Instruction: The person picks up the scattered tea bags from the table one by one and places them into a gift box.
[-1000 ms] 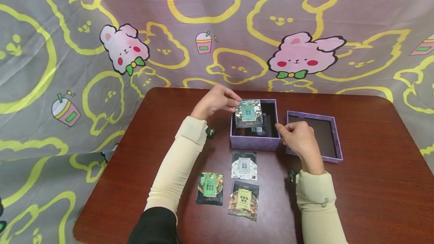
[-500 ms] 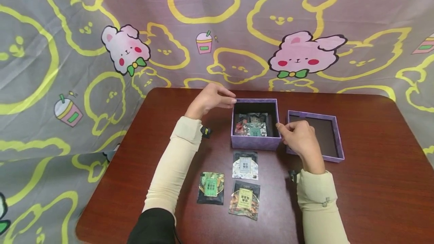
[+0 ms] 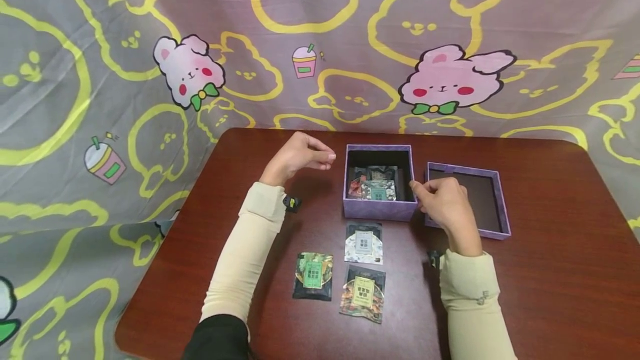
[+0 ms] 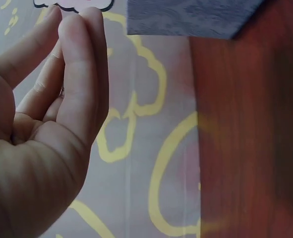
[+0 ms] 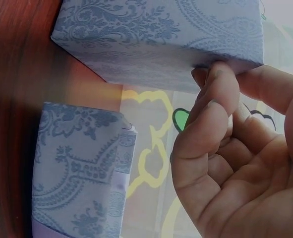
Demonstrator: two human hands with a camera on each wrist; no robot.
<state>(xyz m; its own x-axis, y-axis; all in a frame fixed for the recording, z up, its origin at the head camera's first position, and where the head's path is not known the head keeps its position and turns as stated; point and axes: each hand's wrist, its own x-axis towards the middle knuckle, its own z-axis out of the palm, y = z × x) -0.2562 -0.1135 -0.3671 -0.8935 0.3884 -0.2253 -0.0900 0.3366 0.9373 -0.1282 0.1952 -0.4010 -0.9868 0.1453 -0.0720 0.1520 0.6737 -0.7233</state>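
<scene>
A purple patterned box point(image 3: 379, 210) stands uncovered at the table's far middle, with several dark sachets inside, the front one a teal-label sachet point(image 3: 378, 191). My right hand point(image 3: 445, 203) grips the box's right side near the front corner; in the right wrist view, thumb and curled fingers point(image 5: 209, 129) meet at the box's edge. Left of the box, my left hand point(image 3: 300, 157) hovers apart from it, holding nothing, fingers loosely bent. In front lie a white-label sachet point(image 3: 364, 243), a green-label sachet point(image 3: 313, 275) and a yellow-label sachet point(image 3: 363, 294).
The box's shallow purple lid point(image 3: 470, 198) lies inside up to the right of the box, partly behind the right hand. A patterned cloth point(image 3: 350, 43) hangs along the far and left sides of the brown table point(image 3: 555, 249).
My left hand let the teal-label sachet go into the box, where it now lies at the front. It then drew away to the left. My right hand stays at the box.
</scene>
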